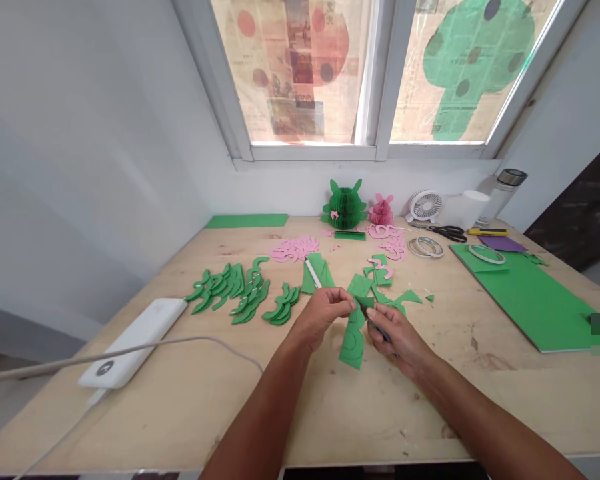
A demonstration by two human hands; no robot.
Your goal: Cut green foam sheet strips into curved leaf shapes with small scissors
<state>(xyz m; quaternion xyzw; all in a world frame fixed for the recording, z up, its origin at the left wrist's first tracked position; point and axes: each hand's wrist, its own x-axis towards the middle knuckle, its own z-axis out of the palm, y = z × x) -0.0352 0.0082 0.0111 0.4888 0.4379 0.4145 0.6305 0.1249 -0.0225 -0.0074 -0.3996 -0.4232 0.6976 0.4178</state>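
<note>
My left hand (325,317) pinches a strip of green paper (351,347) above the middle of the table; curved outlines are drawn on it. Closed around a small pair of scissors (381,332) is my right hand (399,335), with the blades at the paper's upper part, close to my left fingertips. The fingers partly hide the scissors. Just beyond my hands lie green paper scraps (409,297) and a white pen (313,273) on a green piece. Left of my left hand are piles of curved green cut-outs (281,305).
Pink cut-outs (295,249) lie farther back, near a green honeycomb paper figure (347,208) and a smaller pink one (381,211). A white power bank (135,343) with a cable sits left. Tape rolls (430,247), black scissors (450,232) and green sheets (535,303) are right.
</note>
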